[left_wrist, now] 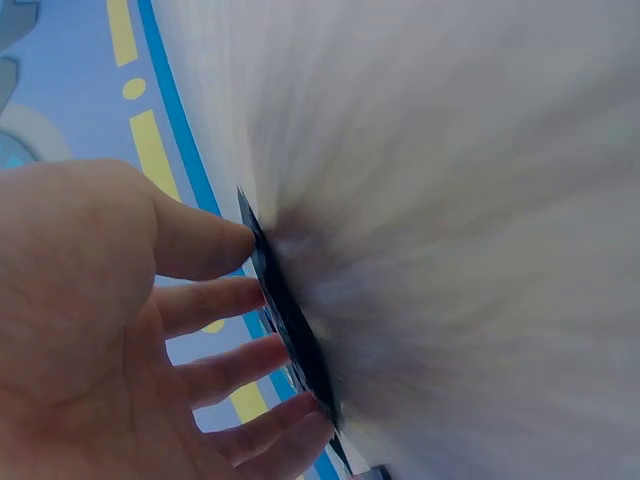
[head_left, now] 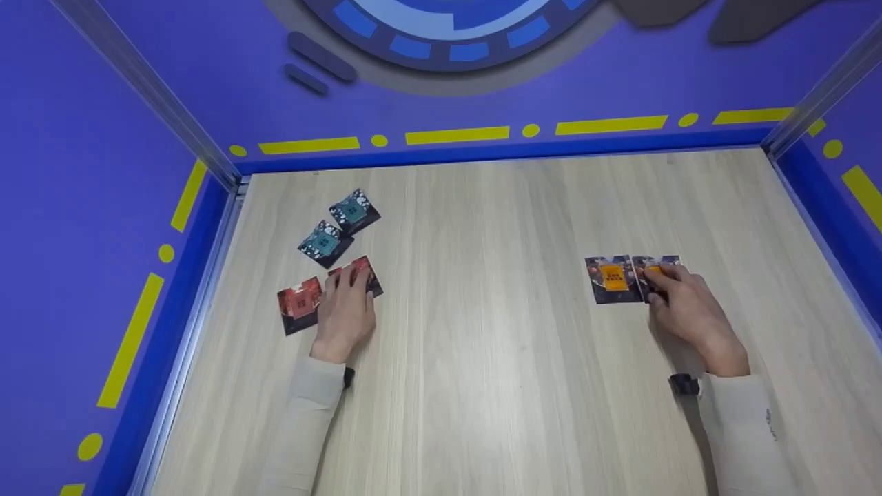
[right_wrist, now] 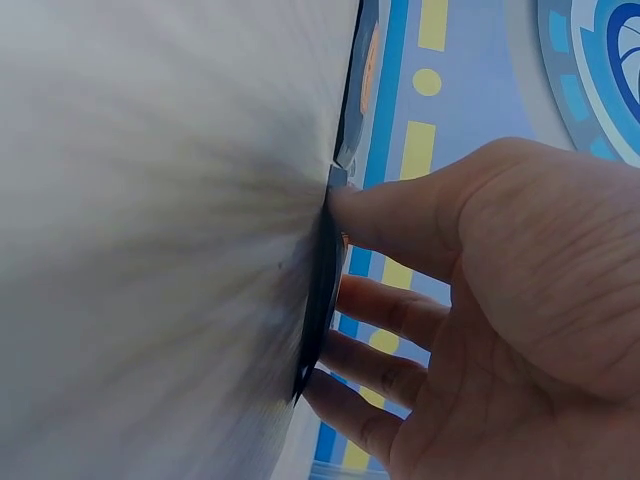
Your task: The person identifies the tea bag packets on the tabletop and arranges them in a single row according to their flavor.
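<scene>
My left hand (head_left: 346,313) rests its fingertips on a small square red packet (head_left: 373,277) and partly hides it. Beside it on the left lies a matching red packet (head_left: 300,303). At the right of the table, the fingers and thumb of my right hand (head_left: 692,313) touch a dark packet with an orange label (head_left: 642,273), set close against a similar orange-labelled packet (head_left: 613,279). Both wrist views show extended fingers meeting the packets, which lie nearly flat: one under the left hand (left_wrist: 90,320), the other under the right hand (right_wrist: 530,320).
Two teal-and-black packets (head_left: 353,211) lie at an angle beyond the red ones. The pale wooden table (head_left: 482,310) is bordered by a blue back wall (head_left: 455,103) and side walls, with metal posts (head_left: 162,89) at the corners.
</scene>
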### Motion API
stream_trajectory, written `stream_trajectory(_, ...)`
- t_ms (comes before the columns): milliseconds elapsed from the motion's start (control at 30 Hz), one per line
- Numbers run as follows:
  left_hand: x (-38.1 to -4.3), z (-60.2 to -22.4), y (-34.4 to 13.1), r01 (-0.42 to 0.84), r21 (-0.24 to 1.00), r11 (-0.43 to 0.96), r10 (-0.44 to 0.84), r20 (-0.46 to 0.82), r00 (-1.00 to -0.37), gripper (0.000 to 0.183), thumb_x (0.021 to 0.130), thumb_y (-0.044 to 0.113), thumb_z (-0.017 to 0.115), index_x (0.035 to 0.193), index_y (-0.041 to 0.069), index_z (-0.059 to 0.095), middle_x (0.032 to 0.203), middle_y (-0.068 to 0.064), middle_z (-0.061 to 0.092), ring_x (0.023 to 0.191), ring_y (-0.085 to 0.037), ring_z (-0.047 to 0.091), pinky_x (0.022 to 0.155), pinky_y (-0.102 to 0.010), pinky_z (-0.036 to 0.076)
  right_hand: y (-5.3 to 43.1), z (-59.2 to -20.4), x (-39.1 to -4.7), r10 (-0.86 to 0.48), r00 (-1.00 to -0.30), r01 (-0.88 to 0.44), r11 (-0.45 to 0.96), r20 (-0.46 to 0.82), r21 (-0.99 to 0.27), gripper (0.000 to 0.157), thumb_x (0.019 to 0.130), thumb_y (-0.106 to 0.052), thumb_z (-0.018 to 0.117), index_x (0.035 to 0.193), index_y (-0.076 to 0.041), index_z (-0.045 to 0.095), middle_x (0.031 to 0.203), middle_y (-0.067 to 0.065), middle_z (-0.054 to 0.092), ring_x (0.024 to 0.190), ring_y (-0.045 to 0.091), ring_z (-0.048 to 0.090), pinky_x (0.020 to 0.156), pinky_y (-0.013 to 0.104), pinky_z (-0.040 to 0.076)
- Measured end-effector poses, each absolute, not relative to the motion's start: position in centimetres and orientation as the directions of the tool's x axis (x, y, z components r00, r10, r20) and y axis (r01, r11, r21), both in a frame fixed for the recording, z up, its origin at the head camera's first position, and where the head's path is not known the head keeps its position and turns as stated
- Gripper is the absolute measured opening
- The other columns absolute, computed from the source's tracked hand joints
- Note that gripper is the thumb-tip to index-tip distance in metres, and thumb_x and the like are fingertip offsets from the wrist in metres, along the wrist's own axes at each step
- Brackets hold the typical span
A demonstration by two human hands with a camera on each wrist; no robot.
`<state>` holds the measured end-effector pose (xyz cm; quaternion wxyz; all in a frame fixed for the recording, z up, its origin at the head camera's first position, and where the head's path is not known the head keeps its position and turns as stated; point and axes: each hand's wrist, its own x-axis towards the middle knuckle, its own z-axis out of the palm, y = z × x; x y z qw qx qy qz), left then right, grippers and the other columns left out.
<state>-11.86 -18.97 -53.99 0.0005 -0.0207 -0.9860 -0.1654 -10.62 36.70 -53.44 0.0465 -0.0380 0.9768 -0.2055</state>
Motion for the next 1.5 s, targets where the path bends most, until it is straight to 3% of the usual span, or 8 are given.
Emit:
stream_trajectory(367,-12.1,-54.0,-17.4,0.086,0.283,0.955,0.086,0.012,-0.996,0.045,0.108,0.018,0.058,0.152,0.006,0.056,0.157,-0.025,0.049,0.144,-0.052,0.045,0.107,-0.065,0.05,36.7,-53.3,-10.5,-0.083,-0.993,-0.041,0.912,-0.086,-0.407,0.053,0.104,-0.009,0.057,0.155,0.006,0.049,0.159,0.037,0.036,0.136,0.059,0.04,0.11,0.074,0.039)
stream_trajectory(700,-12.5,-53.8,-15.3,0.149,0.271,0.951,0.159,-0.015,-0.987,0.046,0.109,0.021,0.058,0.153,0.007,0.057,0.157,-0.023,0.049,0.144,-0.051,0.045,0.111,-0.062,0.048,36.7,-53.4,-10.5,-0.09,-0.992,-0.045,0.908,-0.087,-0.416,0.053,0.105,-0.01,0.057,0.155,0.006,0.049,0.16,0.037,0.036,0.136,0.059,0.041,0.108,0.074,0.04)
stream_trajectory(1033,-12.9,-53.8,-12.2,0.251,0.224,0.942,0.246,0.049,-0.968,0.045,0.106,0.02,0.063,0.149,0.006,0.06,0.15,-0.023,0.055,0.137,-0.049,0.051,0.105,-0.059,0.053,36.6,-53.3,-10.6,-0.1,-0.993,-0.066,0.91,-0.061,-0.409,0.052,0.104,-0.007,0.058,0.153,0.007,0.05,0.157,0.038,0.039,0.132,0.06,0.044,0.107,0.073,0.041)
stream_trajectory(1500,-14.1,-53.4,-6.5,0.308,0.144,0.94,0.317,-0.04,-0.948,0.046,0.108,0.026,0.061,0.151,0.012,0.059,0.152,-0.017,0.054,0.139,-0.043,0.05,0.106,-0.052,0.055,36.7,-53.4,-10.5,-0.097,-0.994,-0.064,0.91,-0.06,-0.41,0.053,0.104,-0.008,0.059,0.153,0.008,0.05,0.158,0.038,0.038,0.134,0.06,0.043,0.108,0.073,0.04)
